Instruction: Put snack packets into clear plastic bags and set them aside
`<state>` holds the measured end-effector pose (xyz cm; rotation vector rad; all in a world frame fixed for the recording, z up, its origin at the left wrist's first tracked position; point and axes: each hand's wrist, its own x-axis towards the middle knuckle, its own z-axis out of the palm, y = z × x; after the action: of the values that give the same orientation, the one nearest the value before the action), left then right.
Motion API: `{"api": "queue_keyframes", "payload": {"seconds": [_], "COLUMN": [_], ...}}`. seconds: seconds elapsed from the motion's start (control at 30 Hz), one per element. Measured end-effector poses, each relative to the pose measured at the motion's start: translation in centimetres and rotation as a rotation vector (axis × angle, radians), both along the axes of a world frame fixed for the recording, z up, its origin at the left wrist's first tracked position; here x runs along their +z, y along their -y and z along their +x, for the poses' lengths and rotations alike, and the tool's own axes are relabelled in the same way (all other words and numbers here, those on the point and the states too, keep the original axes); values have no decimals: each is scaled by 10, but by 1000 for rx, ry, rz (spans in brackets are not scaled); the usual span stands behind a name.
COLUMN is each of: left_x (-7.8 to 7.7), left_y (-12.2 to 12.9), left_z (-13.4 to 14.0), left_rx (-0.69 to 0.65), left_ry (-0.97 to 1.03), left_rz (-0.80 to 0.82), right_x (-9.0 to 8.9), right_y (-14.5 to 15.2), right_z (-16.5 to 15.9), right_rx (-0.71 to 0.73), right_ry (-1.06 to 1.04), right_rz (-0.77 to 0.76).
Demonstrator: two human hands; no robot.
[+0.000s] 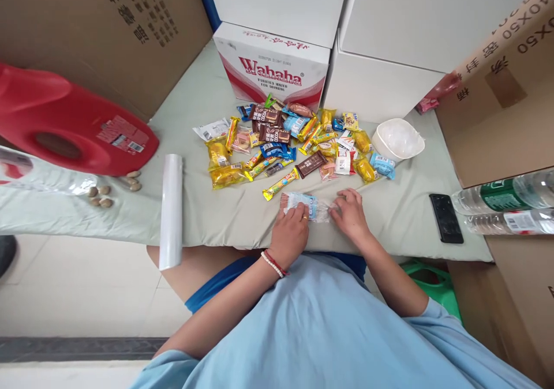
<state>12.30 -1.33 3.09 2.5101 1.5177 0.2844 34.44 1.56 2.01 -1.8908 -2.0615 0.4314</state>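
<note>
A clear plastic packet [318, 209] with blue-and-white print lies on the cloth in front of my body, something brownish showing at its left end. My left hand [291, 233] rests over its near left part, fingers bent down onto it. At its right end, my right hand [351, 216] pinches the crinkled clear plastic between thumb and fingers. Just beyond the hands spreads a heap of wrapped snacks, among them a brown chocolate wafer packet [311, 164], a yellow snack stick [280, 183] and a yellow-wrapped cake [229, 176].
A white bowl [399, 139] lined with plastic stands right of the snacks. To the left lie a roll of clear film [171, 210], several nuts [105, 190] and a red jug [78, 123]. A black phone [446, 219] and water bottles [511, 195] lie right. A Wahaha carton [272, 71] stands behind.
</note>
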Motion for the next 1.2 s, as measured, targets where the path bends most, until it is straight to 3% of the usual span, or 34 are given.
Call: {"api": "queue_keyframes", "payload": {"seconds": [0.13,0.23,0.37,0.47,0.53,0.6,0.67,0.73,0.83,0.93,1.07,1.2], "left_x": [3,5,8,8,6,3,-2,-7,-15,-18,-14,-12], "left_y": [3,1,1,6,9,9,3,-5,-16,-16,-2,11], "left_z": [4,7,-3,-27,-44,-55,-56,-49,-32,-19,-9,0], "left_rx": [55,50,-13,-53,60,307,514,571,535,477,299,42], "left_ry": [-8,-50,-37,141,337,448,400,308,325,455,454,398], "left_rz": [-104,-125,-189,-211,-155,-108,-142,-216,-237,-94,134,301], "right_x": [30,47,42,28,20,14,10,6,5,9,22,35], "right_y": [-4,-23,-52,-60,-57,-52,-45,-39,-30,-19,1,20], "right_z": [-9,-38,-86,-103,-103,-97,-92,-88,-86,-82,-67,-47], "right_rx": [26,124,254,289,294,317,347,355,302,173,-76,-170], "right_ry": [-109,-188,-109,1,18,-9,-70,-149,-269,-471,-907,-1153], "right_rz": [-78,-165,-295,-299,-247,-196,-158,-134,-118,-169,-363,-454]}}
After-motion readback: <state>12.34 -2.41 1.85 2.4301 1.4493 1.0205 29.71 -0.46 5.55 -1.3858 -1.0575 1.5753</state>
